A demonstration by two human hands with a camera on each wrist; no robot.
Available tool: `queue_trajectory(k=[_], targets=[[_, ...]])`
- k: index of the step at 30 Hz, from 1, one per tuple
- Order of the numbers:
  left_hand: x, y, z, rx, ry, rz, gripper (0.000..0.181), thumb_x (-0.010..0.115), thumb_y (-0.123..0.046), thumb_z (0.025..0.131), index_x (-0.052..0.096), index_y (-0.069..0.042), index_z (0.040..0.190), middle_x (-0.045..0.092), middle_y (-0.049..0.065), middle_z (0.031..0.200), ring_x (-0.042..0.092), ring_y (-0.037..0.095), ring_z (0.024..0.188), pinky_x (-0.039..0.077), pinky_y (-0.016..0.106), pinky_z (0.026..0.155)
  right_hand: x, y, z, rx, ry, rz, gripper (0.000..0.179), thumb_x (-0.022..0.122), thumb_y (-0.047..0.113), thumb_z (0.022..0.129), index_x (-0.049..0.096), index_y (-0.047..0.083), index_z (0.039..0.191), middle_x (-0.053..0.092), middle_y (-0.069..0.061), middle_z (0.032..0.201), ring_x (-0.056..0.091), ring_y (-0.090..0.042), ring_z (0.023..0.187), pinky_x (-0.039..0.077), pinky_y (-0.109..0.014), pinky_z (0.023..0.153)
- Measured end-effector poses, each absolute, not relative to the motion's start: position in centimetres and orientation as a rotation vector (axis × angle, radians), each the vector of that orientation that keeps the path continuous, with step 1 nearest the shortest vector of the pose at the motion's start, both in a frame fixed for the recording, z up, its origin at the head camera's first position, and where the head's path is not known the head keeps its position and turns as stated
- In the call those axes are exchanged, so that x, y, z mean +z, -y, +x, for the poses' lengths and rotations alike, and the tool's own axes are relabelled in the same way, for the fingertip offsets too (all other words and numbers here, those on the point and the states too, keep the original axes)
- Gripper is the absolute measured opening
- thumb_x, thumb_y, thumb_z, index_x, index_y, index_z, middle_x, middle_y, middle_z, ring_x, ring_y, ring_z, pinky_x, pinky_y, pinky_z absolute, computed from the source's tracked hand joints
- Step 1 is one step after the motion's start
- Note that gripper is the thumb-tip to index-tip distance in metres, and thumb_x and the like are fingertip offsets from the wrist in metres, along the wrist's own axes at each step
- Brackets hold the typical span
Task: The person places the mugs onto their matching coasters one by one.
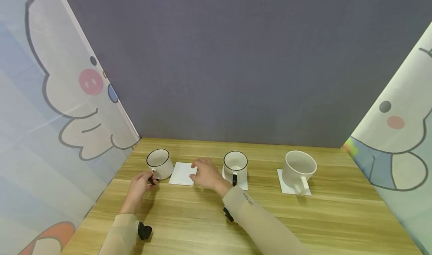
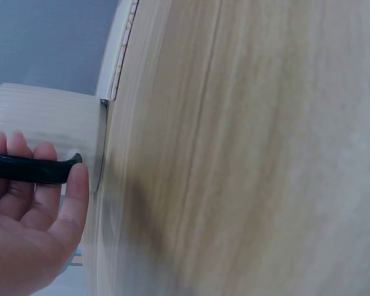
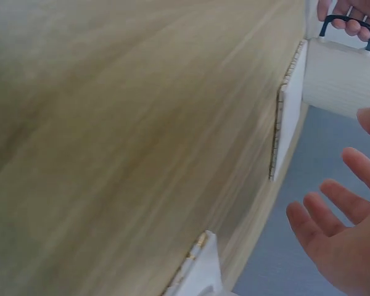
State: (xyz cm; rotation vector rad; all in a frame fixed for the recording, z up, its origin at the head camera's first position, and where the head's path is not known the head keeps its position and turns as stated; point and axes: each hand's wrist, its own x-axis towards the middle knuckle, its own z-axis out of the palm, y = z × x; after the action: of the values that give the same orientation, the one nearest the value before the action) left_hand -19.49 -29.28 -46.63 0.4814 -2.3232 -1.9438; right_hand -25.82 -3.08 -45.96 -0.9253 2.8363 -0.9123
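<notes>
At the left, a white mug (image 1: 163,168) with a dark rim stands beside a white square coaster (image 1: 182,174). My left hand (image 1: 137,187) has its fingers curled round the mug's black handle (image 2: 34,169). My right hand (image 1: 208,175) hovers by the coaster's right edge, fingers loosely spread and holding nothing. In the right wrist view, a gap shows between the right thumb and fingers (image 3: 342,200). Whether that hand touches the coaster cannot be told from the head view.
A second dark-rimmed mug (image 1: 235,161) rests on a coaster in the middle, black handle toward me. Farther right, a larger plain white mug (image 1: 296,168) sits on another coaster (image 1: 287,188). Behind the wooden table (image 1: 189,213) rises a grey panel (image 1: 216,67); printed curtains (image 1: 64,97) flank it.
</notes>
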Motion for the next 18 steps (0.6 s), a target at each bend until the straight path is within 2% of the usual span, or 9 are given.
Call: queue_trajectory(k=[9,18], targets=[[-46.7,29.2,-19.5,-1.946,2.303,0.484,0.034,0.042,-0.02,0.11,0.056,0.012,0.111,0.057,0.007,0.091,0.059,0.016,0.083,0.057,0.033,0.08,-47.2,3.0,-25.7,-0.752,-2.854,-0.939,0.04,0.066,0.036,0.097,0.064,0.014,0.13,0.051,-0.004,0.149,0.045,-0.025,0.133,0.035,-0.042,0.115],[-47.0,29.3,-19.7,-1.951,2.304,0.48,0.034,0.043,-0.02,0.11,0.056,0.012,0.111,0.057,0.008,0.092,0.059,0.014,0.082,0.056,0.031,0.08,-47.8,3.1,-25.8,-0.642,-2.882,-0.927,0.043,0.066,0.039,0.096,0.063,0.017,0.132,0.049,-0.006,0.152,0.043,-0.028,0.137,0.037,-0.048,0.114]])
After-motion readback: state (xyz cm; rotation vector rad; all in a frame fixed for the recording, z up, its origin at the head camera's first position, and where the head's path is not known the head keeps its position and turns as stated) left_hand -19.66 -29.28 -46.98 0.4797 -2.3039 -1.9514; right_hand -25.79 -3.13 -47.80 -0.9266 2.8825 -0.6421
